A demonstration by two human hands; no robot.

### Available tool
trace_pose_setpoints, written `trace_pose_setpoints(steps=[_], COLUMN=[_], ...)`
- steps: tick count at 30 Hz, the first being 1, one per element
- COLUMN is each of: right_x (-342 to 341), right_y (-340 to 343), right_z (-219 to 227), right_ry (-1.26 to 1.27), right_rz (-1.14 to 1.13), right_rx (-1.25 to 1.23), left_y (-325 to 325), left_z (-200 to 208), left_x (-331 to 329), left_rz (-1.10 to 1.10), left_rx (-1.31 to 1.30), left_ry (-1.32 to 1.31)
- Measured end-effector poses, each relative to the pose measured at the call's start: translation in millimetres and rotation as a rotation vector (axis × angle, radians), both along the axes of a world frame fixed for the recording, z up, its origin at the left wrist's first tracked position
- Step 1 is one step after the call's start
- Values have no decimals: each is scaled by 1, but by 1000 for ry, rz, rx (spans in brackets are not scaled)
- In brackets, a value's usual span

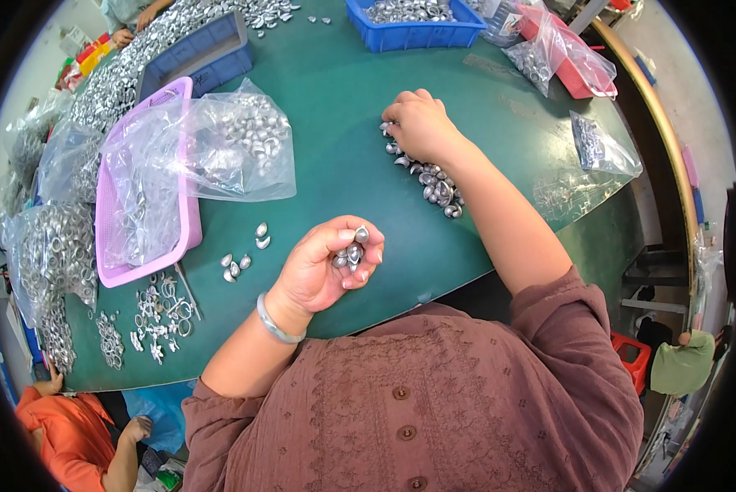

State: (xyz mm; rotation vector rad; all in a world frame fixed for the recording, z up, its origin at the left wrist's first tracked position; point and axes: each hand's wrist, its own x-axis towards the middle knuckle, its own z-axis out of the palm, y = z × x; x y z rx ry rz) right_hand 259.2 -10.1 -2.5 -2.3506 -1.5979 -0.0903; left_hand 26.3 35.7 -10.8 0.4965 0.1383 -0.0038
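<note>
Several small silver metal pieces (pixel 351 254), rounded and shell-like, rest in my left hand (pixel 323 261), palm up with the fingers curled around them. A bracelet circles that wrist. Farther off to the right, my right hand (pixel 421 127) is bent palm down over the far end of a row of similar silver pieces (pixel 437 189) on the green table (pixel 343 156). Its curled fingertips touch that end; what they grip is hidden beneath the hand. Left of my left hand lie a few loose silver pieces (pixel 231 266).
A purple basket (pixel 191 221) with clear bags stands left, near ring-like metal parts (pixel 163 312). Blue bins (pixel 417 37) and a red basket (pixel 577 82) sit at the back. One person in orange (pixel 77 439) works at lower left; another's hands (pixel 122 37) show at far left.
</note>
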Motion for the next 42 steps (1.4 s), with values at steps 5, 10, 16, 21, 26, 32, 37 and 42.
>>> trace_pose_setpoints(steps=[5, 10, 16, 21, 26, 32, 37, 42], right_x=[1, 2, -3, -11, -39, -68, -80, -81], right_y=[2, -4, -5, -12, -34, -52, -60, -68], right_z=[5, -3, -3, 5, 33, 44, 38, 30], right_ry=[83, 97, 153, 246, 435, 510, 557, 738], right_rz=[19, 133, 185, 245, 388, 502, 497, 411], right_rx=[-76, 67, 152, 235, 303, 370, 391, 403], left_y=[0, 0, -1, 0, 1, -3, -3, -3], left_z=[0, -2, 3, 3, 5, 10, 9, 7], left_x=[1, 2, 2, 2, 2, 2, 1, 0], left_rz=[29, 69, 64, 104, 173, 176, 107, 92], left_rx=[1, 25, 101, 141, 162, 162, 206, 126], left_ry=[20, 138, 227, 228, 260, 279, 265, 232])
